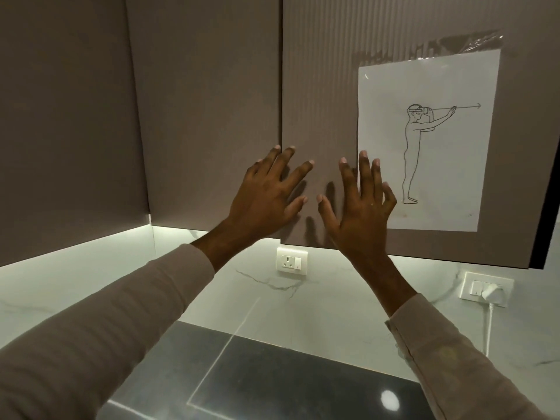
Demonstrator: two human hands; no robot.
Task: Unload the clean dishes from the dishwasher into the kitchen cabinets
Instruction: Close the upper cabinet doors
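While both arms reach up, the left hand [266,195] and right hand [360,207] hold nothing, fingers straight and spread before the closed cabinet doors [212,101] above the counter [272,383]. Whether they touch the doors, I cannot tell. A paper sheet [424,144] hangs beside the right hand.

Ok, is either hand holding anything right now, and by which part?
Nothing is held. The left hand and right hand are both empty, fingers spread, raised before the cabinet doors.

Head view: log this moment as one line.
left hand open, fingers spread | right hand open, fingers spread | both before matte grey-brown cabinet doors | nothing held
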